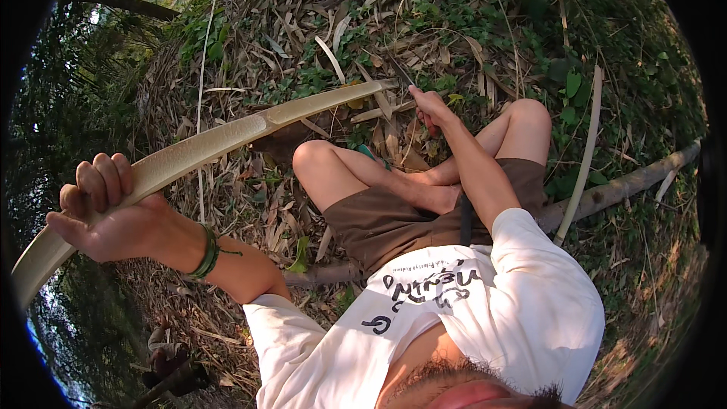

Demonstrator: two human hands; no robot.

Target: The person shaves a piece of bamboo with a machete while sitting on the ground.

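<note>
A long, pale split bamboo strip [219,141] slants from the lower left up to the middle, a node ridge partway along it. My left hand [125,216] is wrapped round its near left part, fingers over the upper edge and thumb below. Out beyond my crossed legs, my right hand [432,110] is closed round the handle of a knife. The dark, narrow knife blade [400,73] points up and left, close beside the strip's far end. Whether blade and bamboo touch, I cannot tell.
Dry leaves [280,38] and low green plants cover the ground. A log [625,188] lies behind me, with a pale strip [588,148] across it on the right. A thin upright strip [203,83] stands left, and a short curved piece [330,59] lies ahead.
</note>
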